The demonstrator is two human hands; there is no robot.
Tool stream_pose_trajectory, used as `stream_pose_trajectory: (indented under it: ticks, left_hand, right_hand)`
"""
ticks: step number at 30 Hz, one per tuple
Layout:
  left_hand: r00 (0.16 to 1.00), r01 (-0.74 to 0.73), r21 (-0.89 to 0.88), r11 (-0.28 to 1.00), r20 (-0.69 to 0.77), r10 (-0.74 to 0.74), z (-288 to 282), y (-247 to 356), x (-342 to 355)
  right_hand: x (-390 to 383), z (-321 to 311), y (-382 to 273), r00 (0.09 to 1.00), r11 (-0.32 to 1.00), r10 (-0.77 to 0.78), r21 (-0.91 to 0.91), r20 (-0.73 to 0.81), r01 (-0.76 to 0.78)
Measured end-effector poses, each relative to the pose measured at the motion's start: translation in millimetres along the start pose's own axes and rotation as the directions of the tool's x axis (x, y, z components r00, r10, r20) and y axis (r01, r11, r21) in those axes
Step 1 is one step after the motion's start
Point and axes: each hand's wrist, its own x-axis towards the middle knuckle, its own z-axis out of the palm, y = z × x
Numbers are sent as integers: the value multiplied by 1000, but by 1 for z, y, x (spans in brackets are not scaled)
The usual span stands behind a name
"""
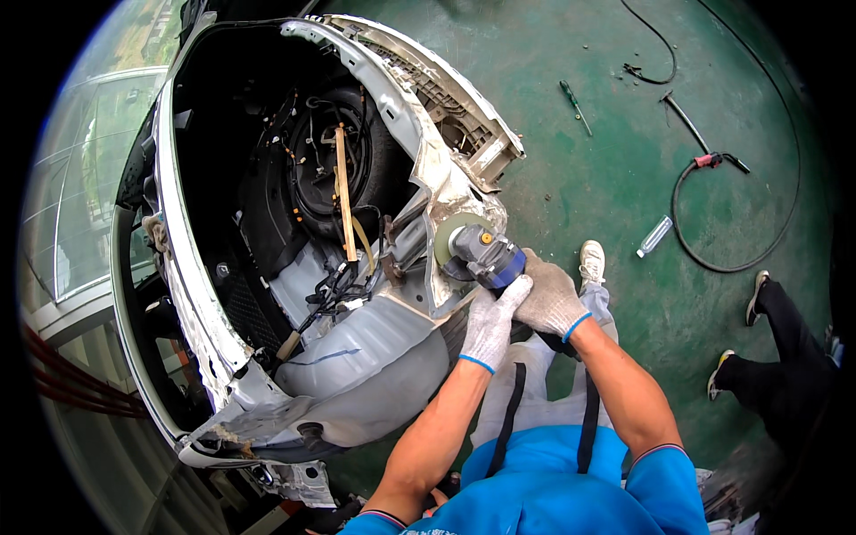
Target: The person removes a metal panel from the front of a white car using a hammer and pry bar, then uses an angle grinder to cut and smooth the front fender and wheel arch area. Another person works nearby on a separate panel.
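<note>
My right hand (551, 297), in a pale knit glove with a blue cuff, is wrapped round the body of an angle grinder (489, 256). Just below it, my left hand (492, 323), gloved the same way, also grips the tool with its thumb along the side. The grinder's pale disc (448, 234) is up against the bare, scuffed metal at the rear corner of a stripped car body (443, 192); I cannot tell whether it is spinning. The undersides of both hands and the tool's rear end are hidden.
Inside the car's open rear lie a tyre (392, 160), a wooden stick (344, 192) and loose wiring (332, 290). The green floor holds a screwdriver (575, 107), a hammer (688, 123), a hose with a red fitting (709, 160) and a plastic bottle (655, 236). Another person's dark-trousered legs (780, 357) are at right.
</note>
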Motion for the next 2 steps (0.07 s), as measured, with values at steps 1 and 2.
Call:
stream_pose_trajectory:
  ticks: [1, 2]
  left_hand:
    - [1000, -1, 1, 1000, -1, 1, 0, 0, 0]
    - [1000, -2, 1, 1000, -2, 2, 0, 0, 0]
  right_hand:
    - [0, 0, 0, 1000, 1000, 3, 6, 8, -3]
    - [0, 0, 1, 1000, 1000, -4, 2, 5, 4]
